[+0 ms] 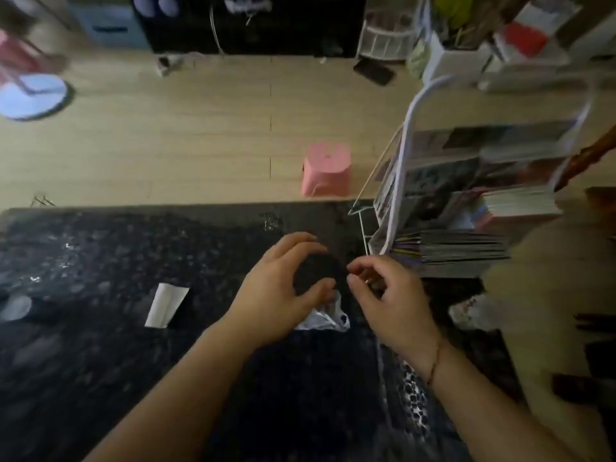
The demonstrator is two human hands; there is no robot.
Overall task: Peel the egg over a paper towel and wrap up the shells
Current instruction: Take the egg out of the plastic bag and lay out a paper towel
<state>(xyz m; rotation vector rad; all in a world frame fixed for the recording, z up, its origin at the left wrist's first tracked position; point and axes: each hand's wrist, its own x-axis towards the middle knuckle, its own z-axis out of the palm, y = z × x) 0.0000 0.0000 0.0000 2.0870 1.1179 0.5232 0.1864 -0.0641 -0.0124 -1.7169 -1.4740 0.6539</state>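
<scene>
Two hands work over a dark speckled bench (100, 328). The left hand (280, 295) has its fingers and thumb curved round a dark rounded thing (316, 271); the picture is too blurred to say whether this is the egg. That grip is curled, with the thumb low and the fingers arched above it. The right hand (390, 301) sits just beside it on the right, with thumb and forefinger brought together at the dark thing's right edge; whether they pinch a bit of shell cannot be told. A thin cord bracelet (435, 361) circles the right wrist.

Just below and between the two hands lies one crumpled white paper towel (325, 318) on the bench, partly hidden under the left hand. One small folded white slip (166, 305) lies on the bench to the left, well apart from the hands.

At the bench's right edge stands one white wire rack (416, 135) filled with books and magazines (466, 248). Beyond the far edge of the bench, on the pale wood floor (183, 135), sits one pink stool (328, 170). Far left on the floor is one round white stand base (31, 98).
</scene>
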